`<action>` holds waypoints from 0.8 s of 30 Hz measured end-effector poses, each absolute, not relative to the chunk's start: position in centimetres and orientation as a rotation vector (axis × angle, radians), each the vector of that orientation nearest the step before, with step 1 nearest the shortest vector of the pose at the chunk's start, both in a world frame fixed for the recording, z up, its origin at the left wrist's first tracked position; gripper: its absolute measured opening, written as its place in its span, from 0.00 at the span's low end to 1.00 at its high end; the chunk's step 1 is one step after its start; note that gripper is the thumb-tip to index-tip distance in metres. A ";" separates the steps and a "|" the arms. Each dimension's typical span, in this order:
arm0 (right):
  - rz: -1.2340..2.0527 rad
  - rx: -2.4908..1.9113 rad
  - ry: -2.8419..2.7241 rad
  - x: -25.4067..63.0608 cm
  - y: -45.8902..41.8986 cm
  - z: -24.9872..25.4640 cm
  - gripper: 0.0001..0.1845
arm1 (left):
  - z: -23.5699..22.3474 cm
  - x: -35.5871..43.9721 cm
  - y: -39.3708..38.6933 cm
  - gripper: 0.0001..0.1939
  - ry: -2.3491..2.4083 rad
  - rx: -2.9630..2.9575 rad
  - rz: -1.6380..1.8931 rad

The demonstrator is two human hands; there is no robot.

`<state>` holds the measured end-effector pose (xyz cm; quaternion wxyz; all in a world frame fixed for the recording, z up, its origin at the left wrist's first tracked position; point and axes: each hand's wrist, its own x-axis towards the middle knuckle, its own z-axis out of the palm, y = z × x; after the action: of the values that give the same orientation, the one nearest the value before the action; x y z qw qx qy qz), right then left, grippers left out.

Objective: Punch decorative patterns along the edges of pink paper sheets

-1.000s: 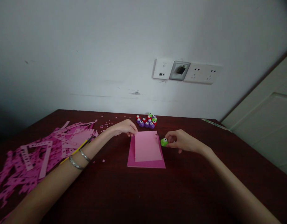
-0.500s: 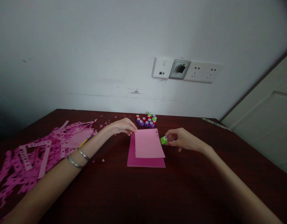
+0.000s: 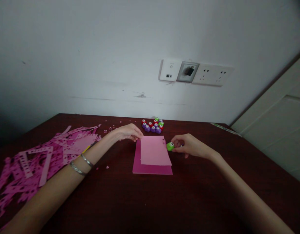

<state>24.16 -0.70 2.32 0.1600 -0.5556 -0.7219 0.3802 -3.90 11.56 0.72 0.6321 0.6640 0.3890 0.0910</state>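
A light pink sheet of paper (image 3: 155,151) is pinched at its upper left corner by my left hand (image 3: 131,132). Small punched holes show near the sheet's upper right corner. Beneath it lies a darker pink stack of paper (image 3: 152,169) on the table. My right hand (image 3: 189,145) is closed around a green craft punch (image 3: 170,146) with a white button on top. The punch is at the sheet's right edge, just below the holes; whether the edge sits in its slot I cannot tell.
Several purple, red and green punches (image 3: 153,129) stand in a cluster behind the paper. On the left, pink punched strips and scraps (image 3: 46,159) are heaped on the dark red table (image 3: 145,204). Tiny paper cut-outs are scattered nearby. A wall with sockets (image 3: 212,74) borders the table's back.
The green punch in my right hand has moved slightly left, against the sheet's edge. The light sheet has shifted a little, its top edge sitting lower. My left hand keeps its hold.
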 end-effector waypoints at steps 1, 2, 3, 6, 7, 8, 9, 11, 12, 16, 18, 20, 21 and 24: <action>1.085 -1.586 -2.065 24.2 -0.7 2.2 0.14 | 0.7 -3.9 11.6 0.12 0.888 1.518 0.210; 1.082 -1.584 -2.067 24.2 -0.6 2.1 0.14 | 0.7 -3.9 11.6 0.12 0.887 1.515 0.214; 1.080 -1.582 -2.071 24.2 -0.6 2.1 0.13 | 0.7 -3.9 11.6 0.12 0.887 1.510 0.218; 1.074 -1.577 -2.083 24.2 -0.7 2.0 0.13 | 0.7 -4.0 11.6 0.12 0.889 1.497 0.226; 1.070 -1.576 -2.084 24.1 -0.7 2.1 0.13 | 0.7 -4.0 11.6 0.12 0.892 1.493 0.226; 1.066 -1.576 -2.085 24.1 -0.7 2.1 0.13 | 0.7 -4.0 11.6 0.12 0.895 1.490 0.226; 1.064 -1.577 -2.084 24.1 -0.7 2.2 0.13 | 0.7 -4.0 11.6 0.12 0.899 1.487 0.225; 1.067 -1.579 -2.081 24.0 -0.7 2.3 0.13 | 0.7 -4.0 11.6 0.12 0.904 1.483 0.222; 1.071 -1.580 -2.080 24.0 -0.7 2.3 0.13 | 0.7 -4.0 11.6 0.11 0.904 1.484 0.220; 1.082 -1.577 -2.081 23.9 -0.7 2.3 0.13 | 0.8 -3.9 11.4 0.11 0.910 1.487 0.217; 1.079 -1.578 -2.086 23.9 -0.7 2.3 0.13 | 0.8 -3.9 11.4 0.11 0.913 1.484 0.213; 1.071 -1.582 -2.091 23.9 -0.7 2.2 0.12 | 0.9 -3.8 11.3 0.11 0.914 1.481 0.211; 1.069 -1.583 -2.092 23.9 -0.7 2.2 0.12 | 0.9 -3.8 11.3 0.11 0.916 1.480 0.211; 1.067 -1.581 -2.091 23.9 -0.7 2.1 0.12 | 0.9 -3.8 11.4 0.11 0.920 1.487 0.216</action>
<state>23.89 -0.66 2.12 0.1550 -0.5518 -0.7300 0.3724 -3.82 11.36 0.91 0.6363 0.6511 0.4026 0.0947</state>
